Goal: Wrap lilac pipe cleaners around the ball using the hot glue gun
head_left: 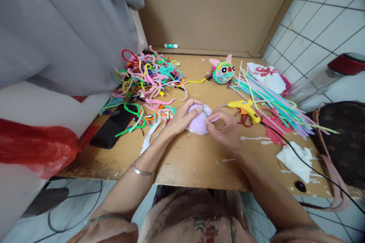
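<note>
"How are your hands placed?"

"My left hand (184, 117) is curled round the left side of a lilac ball wound in rows of fuzzy stems (197, 125), thumb on top. My right hand (224, 128) has its thumb and forefinger pinched on a lilac fuzzy stem end (214, 120), at the ball's right side."

"Is the ball covered all over?"

"A greyish patch shows near its upper right. I have it over the brown wooden tabletop (185, 167); whether its underside touches the wood, I can't tell."

"What's close to it?"

"Right of the ball, just past my right hand, a yellow glue gun with a black cord (247, 110) lies with its nozzle pointing left. Left of the ball there's a black smartphone (110, 129), with a bright green fuzzy stem (129, 131) lying partly over it."

"And farther out?"

"Beyond the ball to the left, a tangled heap of many-coloured bent fuzzy stems (152, 74). Beyond it to the right, a round yellow-and-turquoise figure with pink ears and a red nose (223, 74). Farther right of the ball, a loose bundle of straight pastel fuzzy stems (273, 104); nearer me on that side, a crumpled white tissue (295, 159), then a brown patterned bag (342, 136)."
</note>
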Motion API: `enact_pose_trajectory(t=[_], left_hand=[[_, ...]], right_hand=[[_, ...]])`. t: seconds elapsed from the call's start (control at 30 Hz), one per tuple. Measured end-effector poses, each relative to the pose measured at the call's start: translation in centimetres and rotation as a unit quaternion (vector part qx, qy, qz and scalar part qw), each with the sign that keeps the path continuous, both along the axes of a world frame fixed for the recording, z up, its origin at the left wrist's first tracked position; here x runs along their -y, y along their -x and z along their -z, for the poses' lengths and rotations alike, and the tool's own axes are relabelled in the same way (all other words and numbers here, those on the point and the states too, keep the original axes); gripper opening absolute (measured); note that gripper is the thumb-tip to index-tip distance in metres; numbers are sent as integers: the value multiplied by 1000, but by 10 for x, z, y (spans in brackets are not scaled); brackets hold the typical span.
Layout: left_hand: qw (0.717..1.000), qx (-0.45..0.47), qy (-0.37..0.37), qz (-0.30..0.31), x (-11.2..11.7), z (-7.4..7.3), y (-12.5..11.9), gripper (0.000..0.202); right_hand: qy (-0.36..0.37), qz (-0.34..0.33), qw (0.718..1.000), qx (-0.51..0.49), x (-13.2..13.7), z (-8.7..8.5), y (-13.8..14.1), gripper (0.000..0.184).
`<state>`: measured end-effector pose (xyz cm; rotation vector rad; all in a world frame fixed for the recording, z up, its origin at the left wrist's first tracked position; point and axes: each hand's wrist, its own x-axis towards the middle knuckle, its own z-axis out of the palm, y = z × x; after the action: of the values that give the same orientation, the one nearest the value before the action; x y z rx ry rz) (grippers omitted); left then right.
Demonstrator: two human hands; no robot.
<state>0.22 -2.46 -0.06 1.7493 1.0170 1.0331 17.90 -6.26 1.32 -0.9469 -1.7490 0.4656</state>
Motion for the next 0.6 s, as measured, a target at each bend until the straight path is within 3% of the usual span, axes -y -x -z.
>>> enact_pose_trajectory(t=[0.6], left_hand=[[1000,1,17,-6,0,-1,-1,35]], right_hand=[[-12,-6,1000,8,0,1,1,13]])
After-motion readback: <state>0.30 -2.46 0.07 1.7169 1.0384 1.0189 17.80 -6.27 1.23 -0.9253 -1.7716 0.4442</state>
